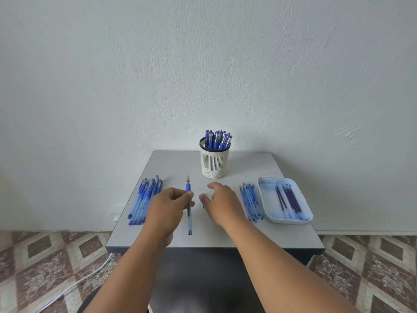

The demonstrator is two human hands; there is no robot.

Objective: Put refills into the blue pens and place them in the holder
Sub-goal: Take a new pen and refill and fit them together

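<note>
Now the left hand (165, 206) pinches an uncapped pen (188, 206) over the table (282, 233); the right hand (222, 201) hovers beside it, fingers loosely spread.

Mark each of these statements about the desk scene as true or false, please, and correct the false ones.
1. The left hand pinches an uncapped blue pen. True.
2. The pen holder is empty. False: several capped blue pens stand in it.
3. The white tray is on the right side of the table and holds dark refills. True.
4. The right hand grips a refill from the tray. False: it hovers with relaxed fingers left of the loose refills, apart from the tray.
5. A pile of capped pens lies left of the left hand. True.
</note>
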